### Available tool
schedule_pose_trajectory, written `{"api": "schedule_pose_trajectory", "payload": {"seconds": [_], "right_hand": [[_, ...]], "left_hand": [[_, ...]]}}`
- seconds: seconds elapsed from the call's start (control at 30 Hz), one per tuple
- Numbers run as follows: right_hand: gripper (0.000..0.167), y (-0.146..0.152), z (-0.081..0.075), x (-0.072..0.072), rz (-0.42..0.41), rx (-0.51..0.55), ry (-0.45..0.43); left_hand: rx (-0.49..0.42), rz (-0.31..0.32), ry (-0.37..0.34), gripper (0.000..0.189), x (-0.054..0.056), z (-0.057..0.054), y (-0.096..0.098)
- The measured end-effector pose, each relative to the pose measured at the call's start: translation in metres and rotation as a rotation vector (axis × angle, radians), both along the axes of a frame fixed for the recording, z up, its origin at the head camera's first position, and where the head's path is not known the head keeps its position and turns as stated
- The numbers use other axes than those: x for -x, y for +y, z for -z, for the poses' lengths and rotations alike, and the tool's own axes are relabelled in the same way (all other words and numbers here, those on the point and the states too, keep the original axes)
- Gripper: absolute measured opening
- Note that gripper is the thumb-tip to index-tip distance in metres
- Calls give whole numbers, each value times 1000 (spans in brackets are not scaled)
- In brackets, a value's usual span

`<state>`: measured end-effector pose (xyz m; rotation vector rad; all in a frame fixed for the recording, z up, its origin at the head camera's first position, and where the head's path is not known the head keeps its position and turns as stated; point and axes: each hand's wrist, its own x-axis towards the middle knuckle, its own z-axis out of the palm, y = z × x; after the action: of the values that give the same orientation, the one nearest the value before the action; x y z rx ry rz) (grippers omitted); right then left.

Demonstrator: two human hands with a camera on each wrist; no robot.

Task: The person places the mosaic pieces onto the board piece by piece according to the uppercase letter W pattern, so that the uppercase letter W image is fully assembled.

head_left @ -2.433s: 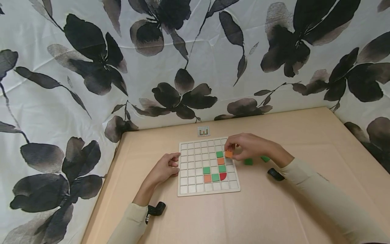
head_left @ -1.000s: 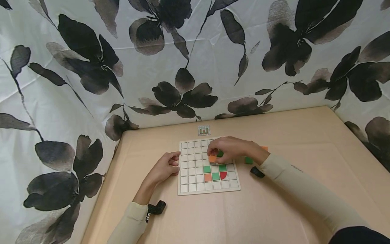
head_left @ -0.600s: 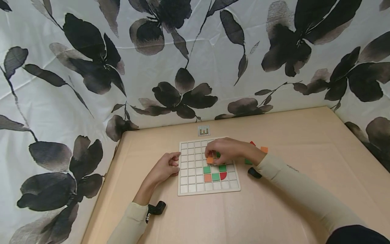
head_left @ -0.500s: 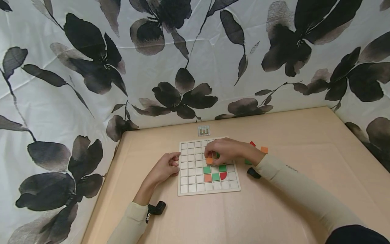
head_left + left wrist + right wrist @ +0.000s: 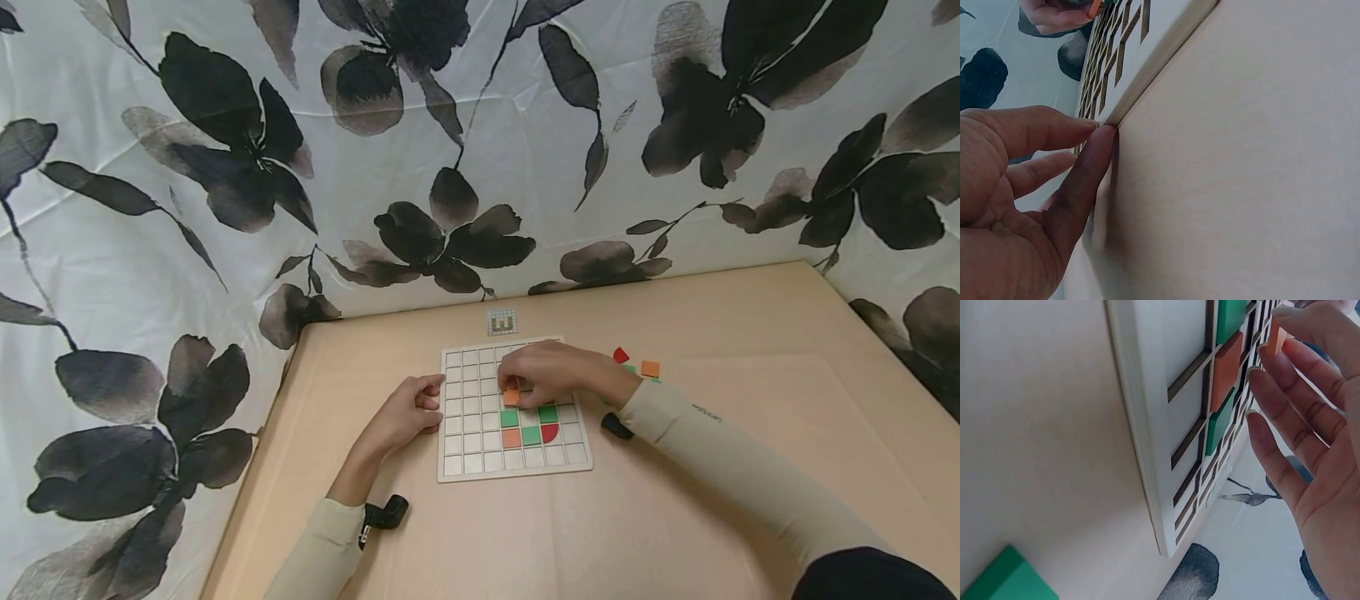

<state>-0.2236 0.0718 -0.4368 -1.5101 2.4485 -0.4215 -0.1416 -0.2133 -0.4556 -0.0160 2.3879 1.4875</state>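
My left hand [image 5: 405,408] rests at the left edge of a white grid board [image 5: 453,467]. In the left wrist view, its thumb and index finger touch the board's rim. Over the board, my right hand [image 5: 543,371] pinches an orange square tile [image 5: 512,397] between thumb and fingertips. The right wrist view shows this tile [image 5: 1276,337] held on edge, above the board. Just below it in the head view lies a green tile [image 5: 509,418] in a cell, with an orange tile [image 5: 511,437], another green tile [image 5: 531,435] and a red rounded tile [image 5: 550,432] nearby. My right hand hides several cells.
Loose tiles lie right of the board, among them a red one [image 5: 621,355] and an orange one [image 5: 650,368]; some are partly hidden by the right arm. A small pattern card [image 5: 502,322] lies behind the board. Floral cloth [image 5: 480,125] hangs behind the table [image 5: 637,517].
My right hand has carried the orange tile from the board's right side leftward, then slightly further left over the last half second. The left hand stays at the board's edge.
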Motion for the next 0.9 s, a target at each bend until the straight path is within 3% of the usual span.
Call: {"api": "schedule_pose_trajectory", "payload": {"seconds": [0.9], "right_hand": [[16,-8,3,-4,-20,-34,60]], "left_hand": [[-3,19,-15,69,0,-2,-1]]}}
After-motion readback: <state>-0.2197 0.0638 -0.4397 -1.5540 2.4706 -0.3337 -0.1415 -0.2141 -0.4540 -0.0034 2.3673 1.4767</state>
